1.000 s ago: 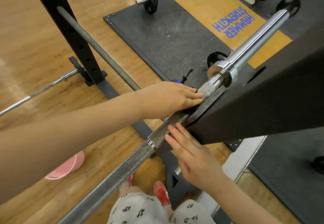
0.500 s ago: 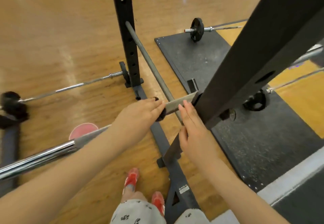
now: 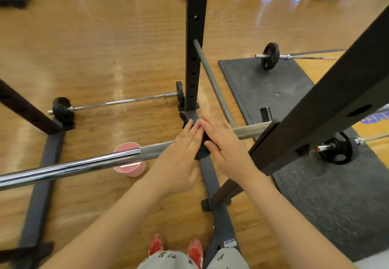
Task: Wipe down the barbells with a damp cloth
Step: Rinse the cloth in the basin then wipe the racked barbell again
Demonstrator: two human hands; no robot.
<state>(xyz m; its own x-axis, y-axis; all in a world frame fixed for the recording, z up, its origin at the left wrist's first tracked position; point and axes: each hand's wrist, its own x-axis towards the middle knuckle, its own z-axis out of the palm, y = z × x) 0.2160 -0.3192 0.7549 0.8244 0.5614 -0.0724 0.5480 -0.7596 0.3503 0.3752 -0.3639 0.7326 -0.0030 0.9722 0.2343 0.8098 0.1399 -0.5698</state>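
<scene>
Two hands sit close together on the racked barbell (image 3: 88, 166), with a dark cloth (image 3: 201, 144) sandwiched between them over the knurled shaft. Your left hand (image 3: 181, 153) lies flat, fingers straight, pressing the cloth from the near side. Your right hand (image 3: 223, 142) also lies flat, fingers extended over the cloth and bar; neither hand is curled round anything that I can see. The bar runs from the chrome sleeve at lower left across to the black rack upright (image 3: 328, 108) on your right, where it passes behind the steel.

Step in hand looks like wiping the shaft section next to the upright. To do it well:
- wrap the cloth round the bar, not just over the top, so the underside gets wiped
- keep both palms pressing, knurling holds grime
- slide along the bar's length in overlapping strokes
- watch your right fingertips near the upright, likely pinch spot

The pink bucket (image 3: 129, 163) stands on the floor just below the bar, handy for re-wetting. Two other barbells lie on the floor, probably not wiped yet.
</scene>
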